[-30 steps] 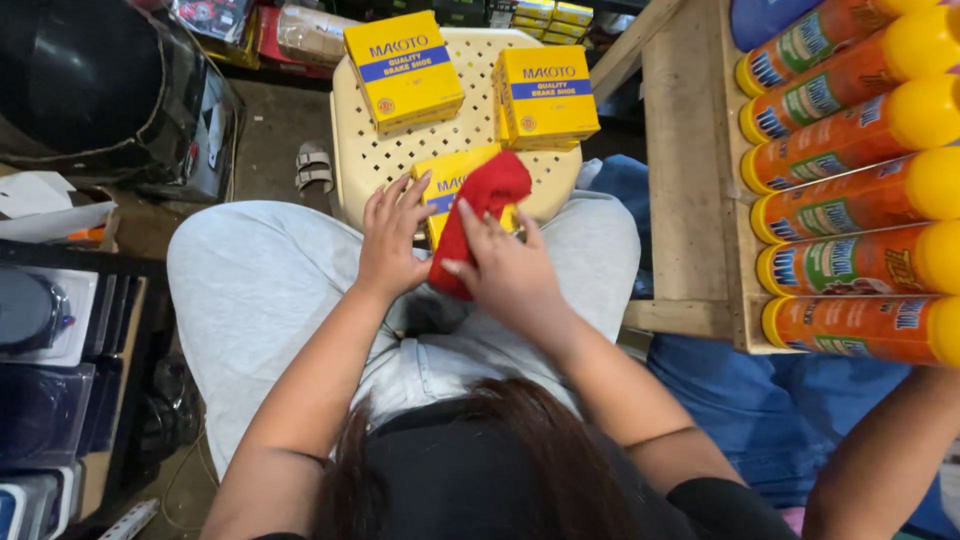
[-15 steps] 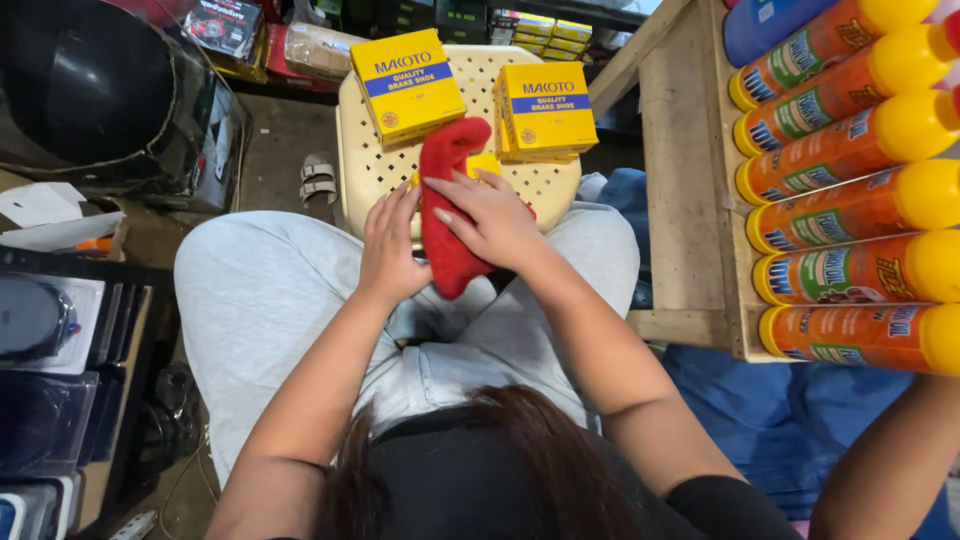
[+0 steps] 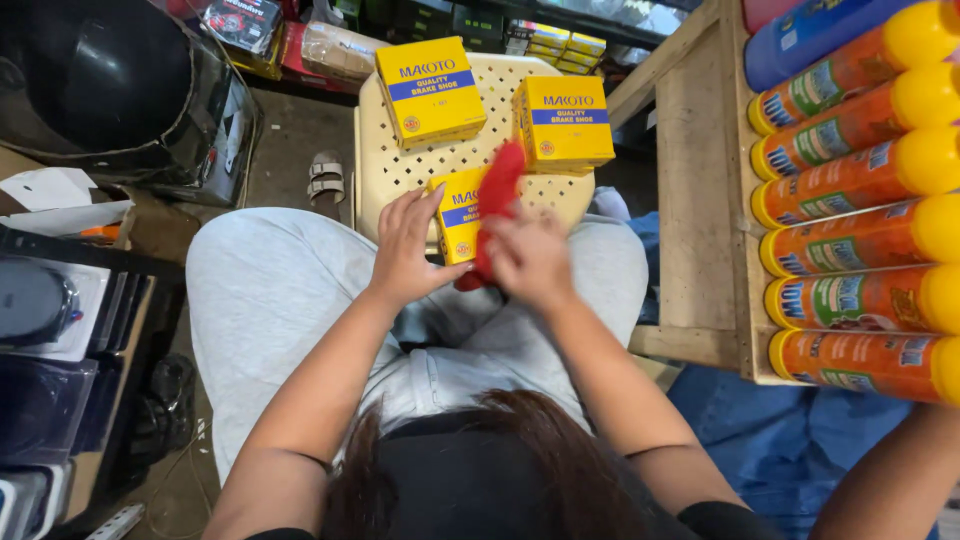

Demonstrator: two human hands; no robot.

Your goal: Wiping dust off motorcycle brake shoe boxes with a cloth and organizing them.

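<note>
over the lap, near the middle of the view, the left hand (image 3: 405,250) holds a small yellow box (image 3: 458,222) from its left side, fingers spread and pressed on it. the right hand (image 3: 530,258) is closed on a red cloth (image 3: 496,200) and presses it on the front of that box, so the two hands are close together with the box between them. the cloth stands up tall and hides the right part of the box. at 12 o'clock from the hands is a cream plastic stool (image 3: 400,165) with little holes in its seat. two more yellow boxes lie on it, one box at 11 o'clock (image 3: 430,90) and one box at 1 o'clock (image 3: 562,122). at 3 o'clock stands a wooden rack (image 3: 700,190) with a row of orange spray cans (image 3: 850,180) with yellow caps lying side by side. at 9 o'clock a black helmet (image 3: 95,80) sits far off. a grey sandal (image 3: 326,178) lies on the floor by the stool.
</note>
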